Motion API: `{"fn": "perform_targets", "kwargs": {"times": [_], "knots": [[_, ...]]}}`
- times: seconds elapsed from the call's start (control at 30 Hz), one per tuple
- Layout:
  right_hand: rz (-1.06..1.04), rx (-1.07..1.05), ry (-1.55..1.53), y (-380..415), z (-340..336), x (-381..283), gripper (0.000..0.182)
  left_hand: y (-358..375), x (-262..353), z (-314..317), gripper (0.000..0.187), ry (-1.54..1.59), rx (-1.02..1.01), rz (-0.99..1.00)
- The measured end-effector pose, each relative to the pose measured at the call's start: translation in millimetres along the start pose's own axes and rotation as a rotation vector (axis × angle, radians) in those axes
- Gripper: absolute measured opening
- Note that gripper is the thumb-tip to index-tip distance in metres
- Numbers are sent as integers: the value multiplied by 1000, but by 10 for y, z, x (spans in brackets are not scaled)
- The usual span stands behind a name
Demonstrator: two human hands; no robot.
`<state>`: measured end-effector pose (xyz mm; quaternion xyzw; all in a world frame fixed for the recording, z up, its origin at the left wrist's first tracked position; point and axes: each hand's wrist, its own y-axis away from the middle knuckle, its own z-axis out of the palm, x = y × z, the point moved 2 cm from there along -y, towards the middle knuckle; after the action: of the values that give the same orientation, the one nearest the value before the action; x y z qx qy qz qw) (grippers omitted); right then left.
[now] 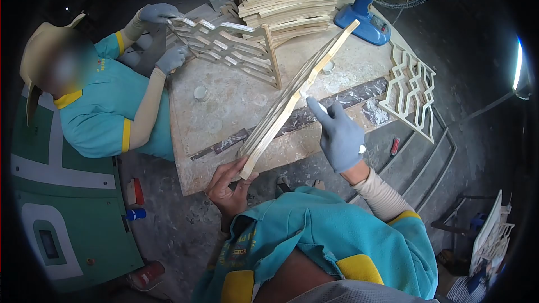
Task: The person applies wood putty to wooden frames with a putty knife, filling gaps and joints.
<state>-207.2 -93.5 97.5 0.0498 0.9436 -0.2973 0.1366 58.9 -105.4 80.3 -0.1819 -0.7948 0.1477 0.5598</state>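
A pale wooden lattice panel (275,120) stands tilted on edge across the table. My bare left hand (229,186) is closed on its near lower end, thumb on one side and fingers on the other. My right hand (342,137), in a grey glove, is at the middle of the panel's edge, its index finger stretched along toward a white smear there. The other fingers are curled in. A small white end (361,149) shows at the heel of that hand; the rest of what it holds is hidden.
Across the table (224,101), a co-worker (112,101) in grey gloves holds another lattice panel (230,45). Stacked panels (286,5) and a blue fan (362,22) stand at the back. One lattice panel (412,90) leans at the right. Small cups (200,93) sit on the tabletop.
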Motion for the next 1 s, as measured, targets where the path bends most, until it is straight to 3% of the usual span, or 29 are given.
{"fn": "perform_targets", "kwargs": {"times": [0.27, 0.37, 0.43, 0.57, 0.67, 0.73, 0.83, 1.0], "knots": [[25, -2, -3, -125, -101, 22, 62, 19, 40, -8, 44, -17, -3, 10], [-105, -33, -1, -21, 12, 49, 71, 25, 22, 10, 44, 10, 22, 10], [-89, -34, -151, -36, -35, 34, 71, 28, 28, 13, 45, 16, 31, -9], [10, 39, -63, -152, -101, 67, 69, 24, 53, 3, 45, -6, 18, -5], [-55, 17, 15, -100, -44, 57, 65, 20, 39, 17, 45, 10, 25, -20], [20, -138, -226, -36, -21, 13, 54, 17, 47, 15, 44, 1, 33, -28], [134, -202, -447, -112, -33, 102, 47, 7, 37, 24, 44, 25, 28, -5], [65, -219, -349, -114, -6, 86, 44, 7, -16, 23, 45, 37, 8, 1]]}}
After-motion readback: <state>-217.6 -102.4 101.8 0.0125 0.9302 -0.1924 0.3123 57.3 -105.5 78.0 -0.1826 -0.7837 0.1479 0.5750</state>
